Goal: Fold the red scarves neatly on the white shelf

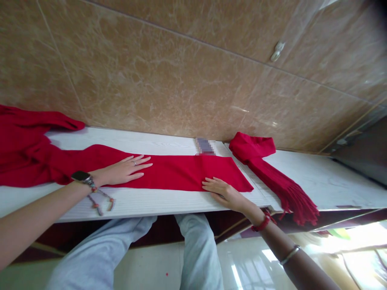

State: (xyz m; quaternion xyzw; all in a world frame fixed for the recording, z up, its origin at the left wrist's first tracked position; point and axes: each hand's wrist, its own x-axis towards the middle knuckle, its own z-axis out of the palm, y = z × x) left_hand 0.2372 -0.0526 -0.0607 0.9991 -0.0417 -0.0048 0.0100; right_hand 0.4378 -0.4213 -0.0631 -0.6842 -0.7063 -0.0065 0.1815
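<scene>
While the left hand (130, 170) and right hand (222, 192) rest open, red cloth (177, 172) stretches beneath them on a white table (169, 202).
A fringed scarf (273, 177) lies right, a blurred object (205, 146) at the cloth's far edge, a wall (151, 80) behind.

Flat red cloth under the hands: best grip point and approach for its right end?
I'd pinch the near right corner of the flat red cloth, coming from the right: it's uncovered, beyond the right hand, and angular. Since it lies flat on the white tabletop, a fingertip probably needs to slide under first.
</scene>
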